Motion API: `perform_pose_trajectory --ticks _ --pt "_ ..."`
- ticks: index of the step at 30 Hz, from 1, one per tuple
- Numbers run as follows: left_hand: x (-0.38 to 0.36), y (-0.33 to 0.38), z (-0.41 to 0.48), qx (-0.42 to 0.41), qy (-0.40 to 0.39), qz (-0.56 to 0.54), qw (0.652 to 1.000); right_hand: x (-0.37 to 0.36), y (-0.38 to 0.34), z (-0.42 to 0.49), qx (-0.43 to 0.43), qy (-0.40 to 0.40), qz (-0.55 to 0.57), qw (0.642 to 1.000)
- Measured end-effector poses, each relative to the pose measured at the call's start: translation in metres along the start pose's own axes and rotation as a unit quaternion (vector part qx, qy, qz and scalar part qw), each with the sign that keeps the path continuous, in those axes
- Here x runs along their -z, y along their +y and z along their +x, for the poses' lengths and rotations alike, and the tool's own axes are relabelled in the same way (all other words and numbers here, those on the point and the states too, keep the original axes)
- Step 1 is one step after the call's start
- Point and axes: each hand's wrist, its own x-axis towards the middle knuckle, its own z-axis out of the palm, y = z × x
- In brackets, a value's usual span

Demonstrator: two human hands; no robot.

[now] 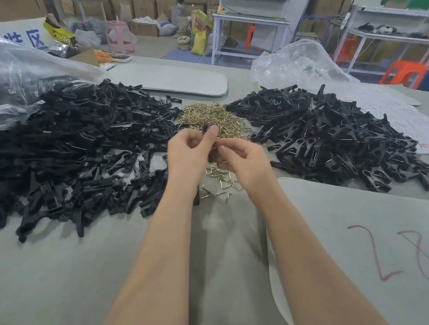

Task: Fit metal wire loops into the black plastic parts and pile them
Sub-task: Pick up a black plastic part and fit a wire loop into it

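while both hands [216, 152] pinch one black plastic part [211, 147], wire loops [214, 118] lie beyond.

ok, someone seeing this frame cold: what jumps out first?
Two big heaps of black plastic parts, one on the left and one on the right, with a brassy mound of wire loops between them on the grey table. At centre, the left hand and right hand meet over a few loose loops, fingers pinching one black part.
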Motion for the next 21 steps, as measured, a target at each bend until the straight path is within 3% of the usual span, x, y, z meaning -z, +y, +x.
perform_pose_trajectory --ticks 3,5,9,11,16,21 --pt "0.007 0.001 0.004 -0.002 0.096 -0.020 0.995 0.001 0.008 0.002 0.007 0.038 -0.107 0.993" --pt "0.011 0.003 0.007 0.021 0.138 -0.073 0.987 -0.002 0.012 -0.001 0.023 0.003 -0.224 0.974" --pt "0.011 0.004 0.008 0.045 0.155 -0.127 0.979 -0.023 0.016 -0.010 0.045 -0.102 -0.460 0.881" --pt "0.010 0.004 0.008 0.052 0.146 -0.144 0.977 -0.031 0.019 -0.012 0.042 -0.125 -0.507 0.852" --pt "0.008 0.003 0.008 0.051 0.133 -0.162 0.976 -0.029 0.019 -0.011 0.029 -0.095 -0.422 0.901" --pt "0.010 0.006 0.009 0.022 0.174 -0.165 0.971 -0.038 0.018 -0.012 -0.015 -0.046 -0.222 0.974"
